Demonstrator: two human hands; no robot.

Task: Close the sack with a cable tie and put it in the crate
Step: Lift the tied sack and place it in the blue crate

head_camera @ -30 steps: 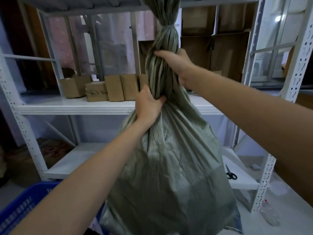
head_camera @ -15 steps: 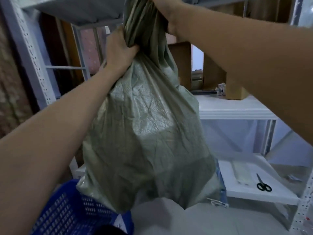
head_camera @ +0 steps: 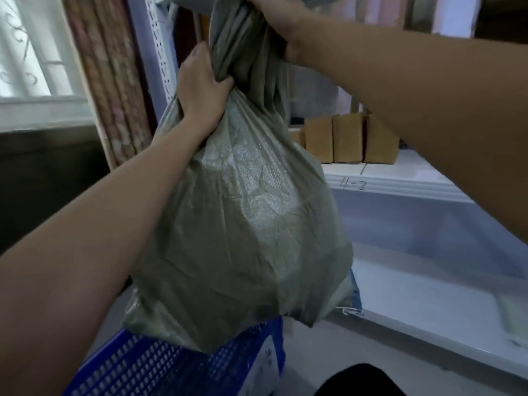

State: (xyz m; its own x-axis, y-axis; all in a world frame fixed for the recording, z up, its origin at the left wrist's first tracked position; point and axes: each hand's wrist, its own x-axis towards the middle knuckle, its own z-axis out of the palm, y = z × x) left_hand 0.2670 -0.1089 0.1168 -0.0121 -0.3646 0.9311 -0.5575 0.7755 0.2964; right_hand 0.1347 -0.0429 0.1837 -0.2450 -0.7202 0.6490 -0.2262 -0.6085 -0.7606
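Above the near-left blue crate [head_camera: 177, 364], the green sack [head_camera: 240, 224] hangs in the air, held up by both hands at its gathered neck. Left hand [head_camera: 200, 87] grip: fingers and thumb curled round the bunched fabric low on the neck, just above where the sack bulges out. Right hand [head_camera: 274, 15] grip: clenched on the neck higher up, at the top edge of view, hand partly cut off by the frame; the two hands are close, one above the other, with twisted fabric between them. Cable tie: cannot tell, the neck above the right hand is out of view. Sack body is full and rounded, creased, with a boxy bulge showing through the weave. Its lower left corner overlaps the crate's perforated far rim in view; whether it touches the rim cannot be told. Lower right corner hangs past the crate's right side, over the grey floor [head_camera: 357, 347]. Right and far: white metal shelving [head_camera: 400, 178], middle shelf edge hand-marked "4-3", a row of brown cardboard boxes [head_camera: 348, 138] standing on it, just beside the sack in view. Far left: a patterned curtain [head_camera: 108, 81] beside a window [head_camera: 31, 52], and a perforated shelf upright [head_camera: 160, 44] behind the left hand. Near bottom edge: a dark shape, unclear what.
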